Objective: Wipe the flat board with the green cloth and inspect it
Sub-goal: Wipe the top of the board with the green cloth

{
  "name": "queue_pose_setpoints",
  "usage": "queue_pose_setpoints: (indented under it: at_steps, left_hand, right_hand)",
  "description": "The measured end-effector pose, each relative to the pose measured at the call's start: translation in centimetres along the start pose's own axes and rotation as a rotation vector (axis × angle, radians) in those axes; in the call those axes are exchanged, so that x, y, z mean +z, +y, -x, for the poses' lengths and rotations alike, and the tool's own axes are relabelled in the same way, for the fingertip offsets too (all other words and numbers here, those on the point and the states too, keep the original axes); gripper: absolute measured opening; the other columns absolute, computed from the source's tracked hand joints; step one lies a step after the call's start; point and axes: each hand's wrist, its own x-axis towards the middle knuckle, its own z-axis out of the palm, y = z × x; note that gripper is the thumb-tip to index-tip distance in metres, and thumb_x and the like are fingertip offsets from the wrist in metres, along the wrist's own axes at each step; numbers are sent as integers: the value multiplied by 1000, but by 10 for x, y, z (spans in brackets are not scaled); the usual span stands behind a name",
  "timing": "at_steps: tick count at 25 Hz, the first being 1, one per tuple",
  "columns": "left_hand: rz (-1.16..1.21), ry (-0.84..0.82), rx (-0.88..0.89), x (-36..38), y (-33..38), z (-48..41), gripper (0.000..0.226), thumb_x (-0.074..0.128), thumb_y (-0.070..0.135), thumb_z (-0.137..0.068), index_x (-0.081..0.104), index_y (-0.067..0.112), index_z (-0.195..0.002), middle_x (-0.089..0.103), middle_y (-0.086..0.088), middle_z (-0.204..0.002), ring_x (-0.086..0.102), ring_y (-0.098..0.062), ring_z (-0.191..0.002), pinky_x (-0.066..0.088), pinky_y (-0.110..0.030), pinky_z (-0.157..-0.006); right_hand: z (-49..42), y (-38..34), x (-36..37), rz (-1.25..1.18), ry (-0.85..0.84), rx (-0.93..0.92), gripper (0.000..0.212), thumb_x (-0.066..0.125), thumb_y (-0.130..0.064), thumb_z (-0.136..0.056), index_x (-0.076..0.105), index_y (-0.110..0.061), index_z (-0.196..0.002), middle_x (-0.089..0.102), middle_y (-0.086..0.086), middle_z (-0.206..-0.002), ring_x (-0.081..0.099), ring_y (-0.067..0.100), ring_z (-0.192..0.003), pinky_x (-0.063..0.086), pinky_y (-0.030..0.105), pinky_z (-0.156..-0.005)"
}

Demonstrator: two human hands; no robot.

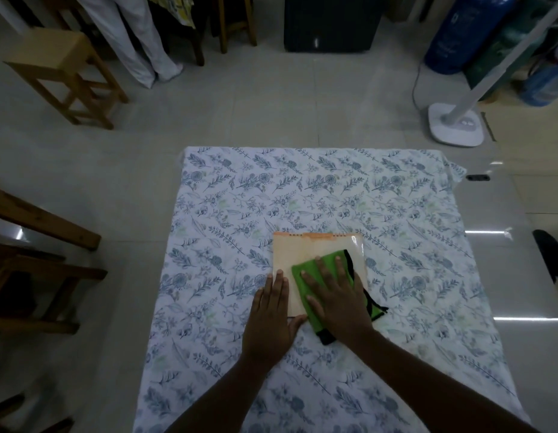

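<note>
A pale flat board point(305, 250) with an orange top edge lies on a blue floral sheet point(318, 189) spread on the floor. A green cloth point(329, 265) with black trim covers the board's lower right part. My right hand point(335, 300) presses flat on the cloth, fingers spread and pointing away from me. My left hand point(271, 317) lies flat at the board's lower left corner, fingertips on its left edge and the thumb along its near edge. Both hands hide the board's near side.
Wooden stools point(62, 73) stand at the far left and wooden furniture point(37, 260) at the near left. A white fan base point(457, 125) sits at the far right, with a blue cylinder point(458, 32) behind it and a dark box point(330, 23) at the back.
</note>
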Motion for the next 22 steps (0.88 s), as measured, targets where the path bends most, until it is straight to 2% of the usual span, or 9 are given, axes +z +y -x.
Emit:
queue_pose_setpoints:
  at_steps: [2, 6, 11, 14, 16, 17, 19, 22]
  left_hand:
    - [11, 12, 7, 0, 1, 0, 87, 37, 66, -92, 17, 6, -152, 14, -10, -162, 10, -24, -150, 18, -40, -120]
    - [41, 2, 4, 0, -2, 0, 86, 35, 66, -93, 13, 8, -153, 7, -7, -163, 6, -24, -150, 15, -40, -120]
    - [120, -14, 4, -4, 1, 0, 89, 37, 65, -91, 8, 9, -153, 3, -7, -163, 7, -24, -150, 22, -42, -120]
    - [150, -9, -63, -14, -6, -2, 99, 46, 71, -81, 19, 7, -151, 17, -8, -162, 27, -23, -144, 31, -41, -113]
    - [40, -27, -53, -20, -12, -8, 96, 49, 73, -76, 37, 8, -145, 35, -6, -156, 39, -28, -138, 35, -49, -108]
    - [23, -43, -43, -23, -15, -11, 93, 53, 72, -75, 41, 9, -142, 38, -5, -154, 39, -29, -138, 33, -52, -109]
    - [9, -113, 5, -30, -24, -19, 94, 60, 68, -74, 36, 12, -145, 31, -2, -158, 32, -28, -142, 28, -49, -112]
    - [-37, -144, 35, -38, -37, -25, 101, 65, 70, -67, 31, 20, -148, 30, 6, -158, 33, -21, -140, 32, -44, -110]
  right_hand:
    - [-22, 6, -3, 21, -25, -19, 57, 32, -58, -94, 26, -41, -148, 22, 2, -160, 12, 37, -147, 26, 63, -106]
    - [-57, 0, -6, -41, -30, 176, 56, 29, -58, -95, 25, -41, -148, 22, 2, -161, 10, 35, -147, 23, 63, -108]
    - [-2, -10, 5, 39, -44, 32, 60, 25, -59, -94, 20, -40, -150, 18, 3, -162, 12, 36, -147, 32, 60, -104]
    - [-4, -14, 0, 14, -38, 67, 58, 25, -59, -94, 22, -42, -149, 19, 2, -161, 14, 35, -147, 33, 60, -104]
    - [-2, -15, 1, -11, -53, 72, 58, 23, -60, -94, 22, -43, -149, 20, 1, -161, 14, 35, -147, 32, 60, -105]
    - [-4, -15, 0, -19, -61, 77, 58, 21, -60, -94, 23, -43, -149, 21, 1, -161, 13, 35, -147, 30, 61, -106]
    - [-24, -18, -4, -39, -55, 118, 59, 19, -62, -93, 25, -41, -148, 21, 2, -161, 12, 36, -147, 28, 64, -107]
    - [-67, -28, -14, -79, -87, 216, 61, 17, -61, -93, 16, -40, -150, 12, 3, -163, 3, 37, -148, 21, 64, -108]
